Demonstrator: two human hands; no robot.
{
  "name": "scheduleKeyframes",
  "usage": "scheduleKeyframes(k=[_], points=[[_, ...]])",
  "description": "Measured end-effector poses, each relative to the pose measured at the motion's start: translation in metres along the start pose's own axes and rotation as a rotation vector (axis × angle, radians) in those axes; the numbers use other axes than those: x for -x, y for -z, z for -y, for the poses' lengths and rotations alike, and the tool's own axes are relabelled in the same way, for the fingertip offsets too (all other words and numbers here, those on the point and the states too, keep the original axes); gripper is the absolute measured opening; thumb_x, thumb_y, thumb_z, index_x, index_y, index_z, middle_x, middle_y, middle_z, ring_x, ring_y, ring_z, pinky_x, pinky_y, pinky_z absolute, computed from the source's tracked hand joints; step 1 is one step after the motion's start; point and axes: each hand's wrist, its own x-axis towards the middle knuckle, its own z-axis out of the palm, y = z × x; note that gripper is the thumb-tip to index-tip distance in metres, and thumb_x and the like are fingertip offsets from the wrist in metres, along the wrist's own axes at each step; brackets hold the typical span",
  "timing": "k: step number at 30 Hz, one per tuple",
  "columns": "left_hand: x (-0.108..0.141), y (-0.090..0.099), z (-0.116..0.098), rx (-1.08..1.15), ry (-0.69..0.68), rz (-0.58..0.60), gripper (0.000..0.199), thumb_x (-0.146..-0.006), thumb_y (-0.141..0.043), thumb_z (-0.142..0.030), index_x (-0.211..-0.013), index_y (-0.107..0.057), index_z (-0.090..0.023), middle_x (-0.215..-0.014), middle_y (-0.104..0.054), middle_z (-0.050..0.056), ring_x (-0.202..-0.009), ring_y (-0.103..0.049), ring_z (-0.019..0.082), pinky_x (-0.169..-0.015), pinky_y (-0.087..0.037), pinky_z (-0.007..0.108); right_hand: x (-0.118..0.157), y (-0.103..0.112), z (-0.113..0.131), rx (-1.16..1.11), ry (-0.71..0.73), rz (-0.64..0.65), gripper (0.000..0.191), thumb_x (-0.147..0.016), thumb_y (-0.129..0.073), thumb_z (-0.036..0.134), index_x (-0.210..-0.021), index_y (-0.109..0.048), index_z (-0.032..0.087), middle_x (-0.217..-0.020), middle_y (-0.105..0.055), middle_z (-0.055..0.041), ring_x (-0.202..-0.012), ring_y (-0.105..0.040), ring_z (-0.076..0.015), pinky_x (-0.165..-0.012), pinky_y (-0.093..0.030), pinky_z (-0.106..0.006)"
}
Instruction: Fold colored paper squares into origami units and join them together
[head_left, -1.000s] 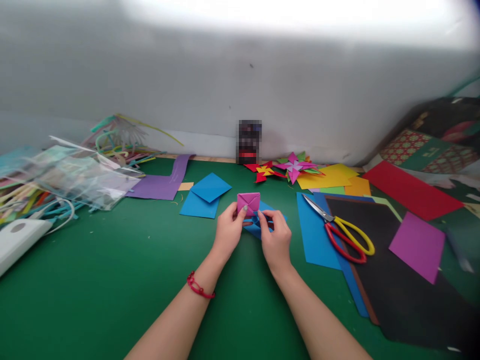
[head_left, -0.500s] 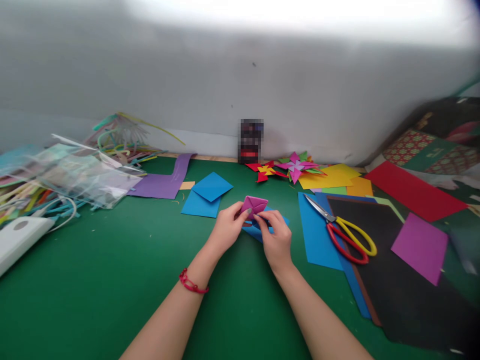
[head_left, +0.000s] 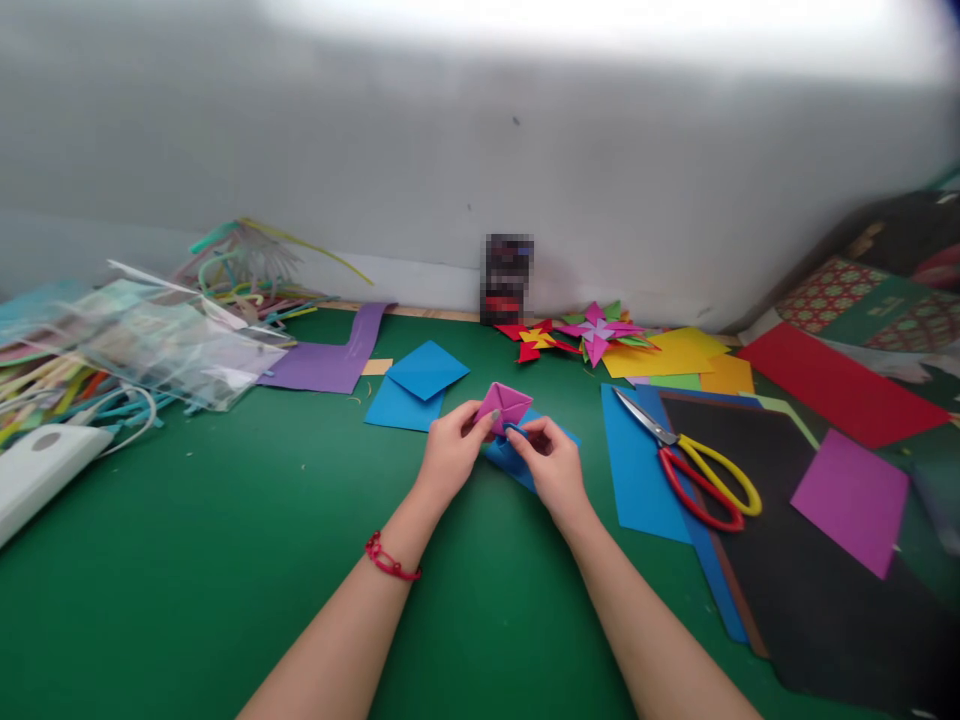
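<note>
My left hand (head_left: 452,450) pinches the left side of a small folded pink paper (head_left: 508,403), whose creased face is turned up. Close beside it, my right hand (head_left: 553,462) is closed on a small dark blue piece (head_left: 515,429) at the lower edge of the pink paper. Its exact shape is partly hidden by my fingers. Under both hands, on the green table (head_left: 300,560), lies a blue paper (head_left: 517,470). Two more blue papers (head_left: 429,370) overlap to the left of my hands.
Scissors (head_left: 679,440) with red and yellow handles lie on blue sheets and a black board (head_left: 810,560) at right. Folded paper stars (head_left: 596,332) sit near the wall. Plastic bags (head_left: 187,340), coloured strips and a white device (head_left: 49,470) are at left.
The blue piece in my right hand shows more clearly against the pink paper, which has tilted slightly. The whole view has shifted a little.
</note>
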Motion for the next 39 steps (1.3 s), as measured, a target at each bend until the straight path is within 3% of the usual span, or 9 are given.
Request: scheduleKeyframes(k=[5, 15, 22, 31, 39], points=[[0.001, 0.004, -0.005, -0.127, -0.069, 0.047, 0.02, -0.075, -0.053, -0.033, -0.082, -0.064, -0.018, -0.071, -0.062, 0.001, -0.066, -0.057, 0.015, -0.061, -0.047, 0.022, -0.002, 0.002, -0.002, -0.058, -0.043, 0.056, 0.021, -0.066, -0.066, 0.034, -0.067, -0.054, 0.018, -0.057, -0.051, 0.0042, -0.054, -0.047, -0.0114, -0.053, -0.038, -0.023], [0.005, -0.01, -0.003, 0.101, 0.017, -0.193, 0.025, -0.072, -0.058, -0.037, -0.081, -0.058, -0.013, -0.071, -0.063, 0.003, -0.066, -0.059, 0.015, -0.063, -0.049, 0.026, -0.002, 0.0, -0.001, -0.212, -0.106, 0.021, 0.021, -0.07, -0.063, 0.036, -0.079, -0.057, 0.018, -0.072, -0.058, -0.0001, -0.067, -0.053, -0.0139, -0.064, -0.042, -0.026], [0.006, -0.011, 0.0, 0.112, 0.084, -0.241, 0.026, -0.071, -0.059, -0.039, -0.072, -0.056, -0.013, -0.063, -0.06, 0.001, -0.059, -0.057, 0.012, -0.057, -0.048, 0.023, -0.002, 0.001, -0.002, -0.095, -0.058, 0.068, 0.02, -0.072, -0.062, 0.035, -0.065, -0.053, 0.018, -0.056, -0.047, 0.0049, -0.051, -0.041, -0.0095, -0.05, -0.034, -0.022], [0.004, -0.007, -0.007, 0.032, 0.071, -0.099, 0.023, -0.07, -0.059, -0.037, -0.068, -0.055, -0.014, -0.063, -0.06, 0.001, -0.061, -0.058, 0.013, -0.059, -0.047, 0.023, -0.004, 0.005, -0.001, -0.057, -0.035, 0.107, 0.022, -0.074, -0.059, 0.033, -0.063, -0.049, 0.018, -0.056, -0.045, 0.0049, -0.053, -0.041, -0.0101, -0.052, -0.032, -0.022], [0.005, -0.006, -0.003, -0.109, 0.019, -0.082, 0.022, -0.072, -0.057, -0.037, -0.066, -0.054, -0.016, -0.062, -0.059, -0.001, -0.061, -0.057, 0.012, -0.058, -0.043, 0.021, 0.0, 0.003, -0.001, 0.005, -0.014, 0.099, 0.024, -0.074, -0.058, 0.035, -0.061, -0.046, 0.019, -0.056, -0.044, 0.0047, -0.053, -0.041, -0.0112, -0.053, -0.032, -0.023]])
